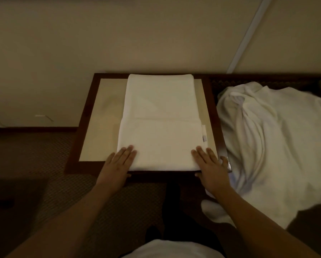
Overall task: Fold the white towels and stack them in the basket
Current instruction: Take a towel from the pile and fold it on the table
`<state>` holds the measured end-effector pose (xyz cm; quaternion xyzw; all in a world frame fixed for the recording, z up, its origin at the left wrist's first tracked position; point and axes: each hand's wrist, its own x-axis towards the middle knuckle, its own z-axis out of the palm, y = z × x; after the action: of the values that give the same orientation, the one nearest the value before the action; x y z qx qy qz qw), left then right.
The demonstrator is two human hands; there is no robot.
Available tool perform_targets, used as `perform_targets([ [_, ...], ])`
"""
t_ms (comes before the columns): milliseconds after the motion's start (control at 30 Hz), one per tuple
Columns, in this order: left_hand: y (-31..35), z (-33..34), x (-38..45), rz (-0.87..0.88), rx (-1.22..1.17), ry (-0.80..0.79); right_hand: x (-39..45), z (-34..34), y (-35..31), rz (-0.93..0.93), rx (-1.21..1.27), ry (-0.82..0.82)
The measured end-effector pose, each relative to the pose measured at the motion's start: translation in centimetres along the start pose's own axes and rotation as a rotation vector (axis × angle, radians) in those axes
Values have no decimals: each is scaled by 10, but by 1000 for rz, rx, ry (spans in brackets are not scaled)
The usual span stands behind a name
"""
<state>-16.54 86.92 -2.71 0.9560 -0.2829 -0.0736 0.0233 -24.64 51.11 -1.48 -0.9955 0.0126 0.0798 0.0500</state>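
A white towel (160, 116) lies folded lengthwise on a small table (100, 116), its near third doubled over with a fold edge across the middle. A small label shows at its right side. My left hand (118, 162) rests flat on the towel's near left corner, fingers straight. My right hand (209, 162) lies flat on the near right corner, thumb at the table's front edge. A heap of unfolded white towels (271, 146) sits to the right. No basket is in view.
The table has a dark wooden rim (74, 146) and a pale top, and stands against a beige wall (100, 34). Patterned carpet (34, 155) lies to the left. A dark piece of furniture (6, 202) sits at the lower left.
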Motion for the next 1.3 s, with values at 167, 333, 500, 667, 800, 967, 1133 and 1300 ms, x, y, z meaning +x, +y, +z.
perform_targets([
  [167, -3, -3, -25, 54, -146, 211, -27, 2, 5, -41, 94, 311],
  [333, -4, -42, -63, -172, -624, 232, -47, -39, 19, -79, 516, 237],
  [500, 10, -95, -64, -382, -955, 361, -56, -95, 20, 9, 1015, 204],
  [667, 7, -128, -19, -467, -1132, 489, -23, -120, 17, 111, 1254, 280],
  [800, -8, -135, 32, -508, -1145, 513, 19, -131, 20, 156, 1305, 321],
  [967, -28, -135, 110, -536, -1105, 494, 94, -127, 35, 241, 1299, 325],
  [1133, -52, -109, 200, -627, -1015, 421, 183, -95, 57, 354, 1267, 248],
  [1300, -62, -67, 262, -794, -881, 265, 240, -45, 69, 510, 1065, 163],
])
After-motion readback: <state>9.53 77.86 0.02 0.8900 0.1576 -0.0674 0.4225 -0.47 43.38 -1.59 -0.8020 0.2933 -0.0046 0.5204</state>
